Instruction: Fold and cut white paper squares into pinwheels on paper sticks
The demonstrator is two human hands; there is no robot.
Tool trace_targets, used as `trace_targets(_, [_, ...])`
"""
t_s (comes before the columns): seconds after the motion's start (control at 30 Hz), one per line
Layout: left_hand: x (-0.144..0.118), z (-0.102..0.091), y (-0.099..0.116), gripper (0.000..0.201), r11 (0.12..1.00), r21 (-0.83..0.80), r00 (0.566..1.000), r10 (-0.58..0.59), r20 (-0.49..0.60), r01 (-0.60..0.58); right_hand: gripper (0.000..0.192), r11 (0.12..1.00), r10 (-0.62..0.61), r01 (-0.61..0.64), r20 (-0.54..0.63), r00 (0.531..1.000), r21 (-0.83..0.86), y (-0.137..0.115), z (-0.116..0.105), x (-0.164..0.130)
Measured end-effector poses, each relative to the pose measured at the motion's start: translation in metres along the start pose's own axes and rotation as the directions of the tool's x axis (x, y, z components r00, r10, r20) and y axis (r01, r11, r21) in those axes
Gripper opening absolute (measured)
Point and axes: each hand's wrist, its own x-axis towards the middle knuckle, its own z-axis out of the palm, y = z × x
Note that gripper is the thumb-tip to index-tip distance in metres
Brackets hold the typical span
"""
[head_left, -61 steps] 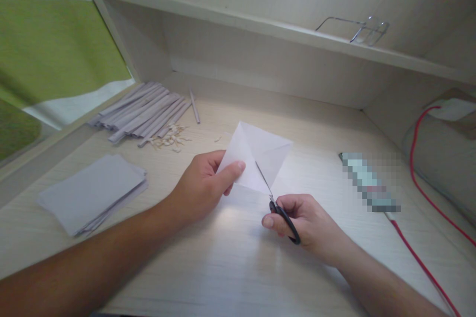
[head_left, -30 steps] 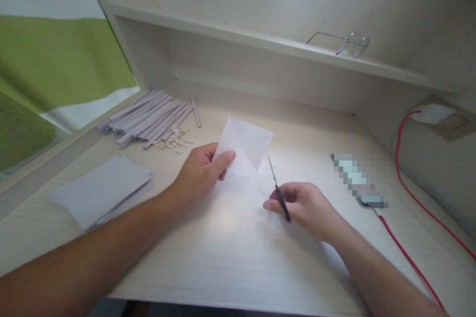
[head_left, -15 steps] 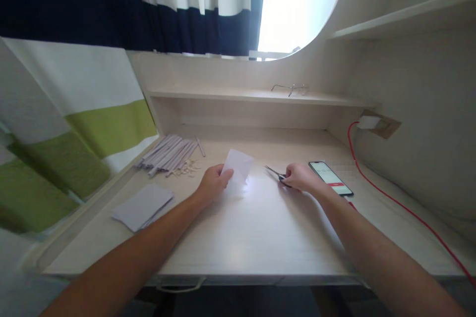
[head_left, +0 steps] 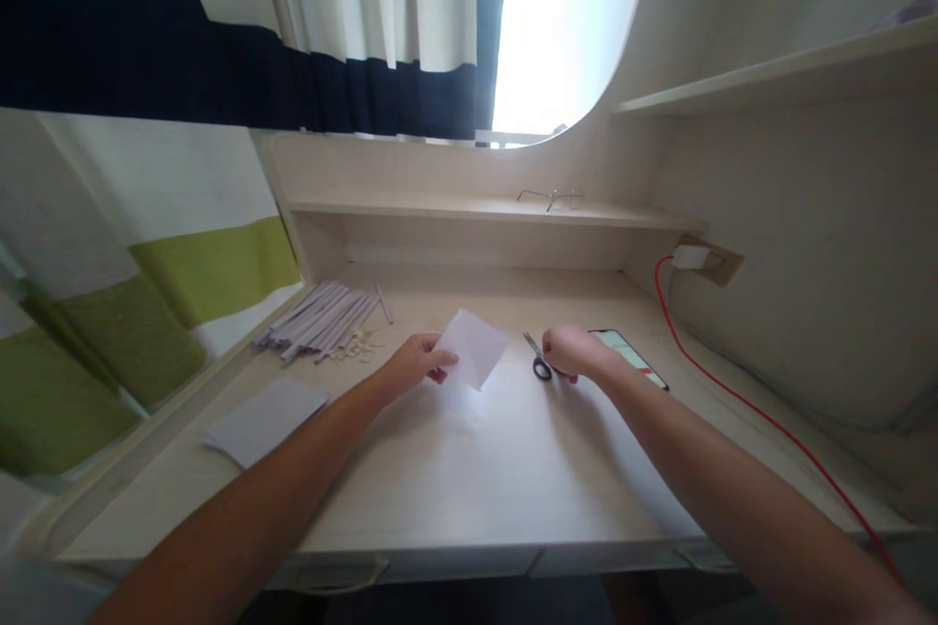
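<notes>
Desk (head_left: 469, 469) bare toward near edge. Left hand (head_left: 414, 366) pinches paper (head_left: 476, 356). Right hand (head_left: 575, 352) curled loosely at scissors (head_left: 538, 361), grip unclear.

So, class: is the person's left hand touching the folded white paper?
Touching. The head view shows the left hand pinching the paper's left corner between fingers and thumb, lifting it off the desk.

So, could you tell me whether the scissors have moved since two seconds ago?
Yes: the scissors moved right, away from the paper and toward the phone.
</notes>
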Motion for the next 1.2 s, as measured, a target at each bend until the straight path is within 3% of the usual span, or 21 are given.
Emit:
trace_targets(0.07, [0.001,-0.001,0.002,0.027,1.0,-0.023,1.0,-0.005,0.031,0.006,0.027,0.985,-0.102,0.12,-0.141,0.985,0.123,0.002,0.005,-0.008])
trace_targets(0.17, [0.003,-0.001,0.006,0.021,0.999,-0.039,0.996,-0.006,0.085,0.01,0.04,0.881,-0.261,0.346,-0.279,0.924,0.322,-0.004,0.016,-0.019])
trace_targets(0.23, [0.004,0.0,0.007,0.016,0.999,-0.036,0.993,-0.009,0.122,0.013,0.04,0.788,-0.346,0.448,-0.298,0.89,0.422,-0.012,0.025,-0.023])
trace_targets(0.37, [0.003,0.0,0.005,0.014,0.999,-0.022,0.987,-0.023,0.162,0.027,0.04,0.595,-0.435,0.535,-0.319,0.842,0.6,-0.025,0.042,-0.026])
trace_targets(0.47, [0.002,-0.001,0.0,0.017,0.999,-0.034,0.995,-0.017,0.1,0.021,0.032,0.51,-0.398,0.556,-0.393,0.829,0.657,-0.03,0.05,-0.026])
trace_targets(0.6, [0.001,0.0,-0.005,0.026,0.997,-0.075,0.995,0.008,-0.095,-0.015,0.025,0.367,-0.331,0.555,-0.453,0.828,0.746,-0.032,0.062,-0.022])
trace_targets(0.7, [-0.002,0.002,-0.005,0.035,0.99,-0.137,0.973,-0.003,-0.229,-0.029,0.013,0.348,-0.294,0.57,-0.491,0.82,0.744,-0.031,0.072,-0.021])
trace_targets(0.77, [-0.005,0.005,-0.002,0.038,0.976,-0.216,0.967,-0.051,-0.25,-0.004,0.013,0.358,-0.273,0.559,-0.489,0.829,0.748,-0.03,0.078,-0.023])
trace_targets(0.97, [-0.015,0.015,0.002,0.036,0.975,-0.196,0.994,-0.104,0.018,0.105,0.012,0.332,-0.182,0.559,-0.529,0.829,0.76,-0.035,0.084,-0.035])
trace_targets(1.2, [-0.018,0.022,-0.007,0.027,0.981,-0.151,0.991,-0.129,-0.026,0.123,0.012,0.3,-0.244,0.548,-0.493,0.835,0.781,-0.034,0.09,-0.034])
